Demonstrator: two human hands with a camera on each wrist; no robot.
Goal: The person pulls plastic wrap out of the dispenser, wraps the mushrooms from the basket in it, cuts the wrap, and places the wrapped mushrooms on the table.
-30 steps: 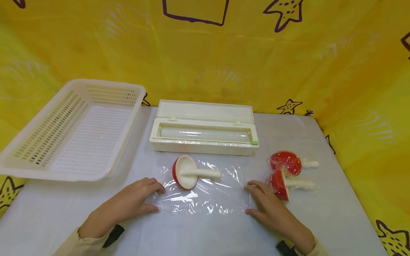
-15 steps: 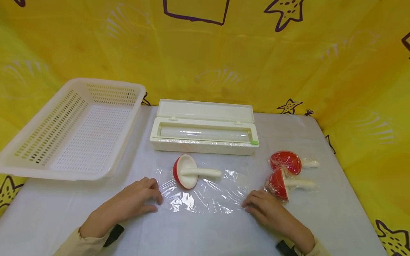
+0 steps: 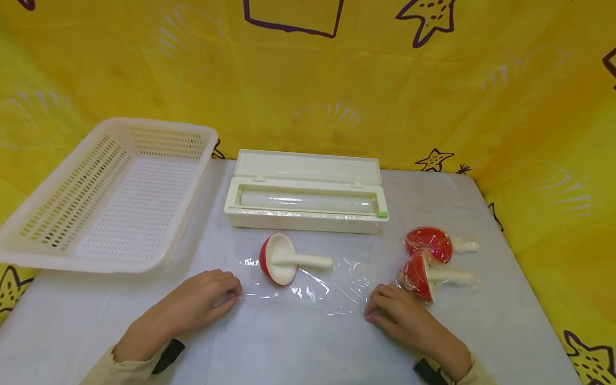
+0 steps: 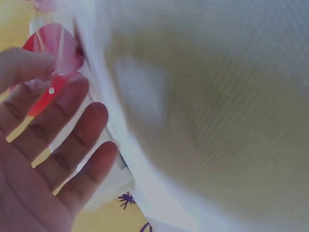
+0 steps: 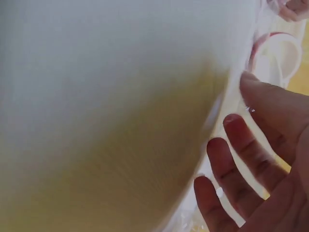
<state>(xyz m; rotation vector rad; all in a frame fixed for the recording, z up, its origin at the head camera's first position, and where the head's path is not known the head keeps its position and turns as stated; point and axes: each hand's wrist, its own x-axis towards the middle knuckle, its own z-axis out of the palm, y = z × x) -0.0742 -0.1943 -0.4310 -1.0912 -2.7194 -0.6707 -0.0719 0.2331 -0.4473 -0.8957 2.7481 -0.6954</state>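
Note:
A toy mushroom (image 3: 281, 259) with a red cap and white stem lies on a sheet of cling film (image 3: 308, 294) in the head view, stem pointing right. At the film's left edge my left hand (image 3: 187, 303) pinches it between thumb and forefinger; the other fingers show half-bent in the left wrist view. The right hand (image 3: 409, 318) pinches the film's right edge the same way. Behind the mushroom, a white cling film dispenser (image 3: 308, 222) stands with its lid up and a film roll (image 3: 308, 200) inside.
Two more toy mushrooms (image 3: 429, 244), wrapped in film, lie beyond the right hand. A white plastic basket (image 3: 166, 262) with slotted walls stands at the back left. Yellow patterned cloth (image 3: 308, 80) hangs behind the white-covered table (image 3: 298, 353).
Thumb and fingers of both hands have come together on the film's side edges. The film's near edge has drawn up a little toward the mushroom, which stays in place.

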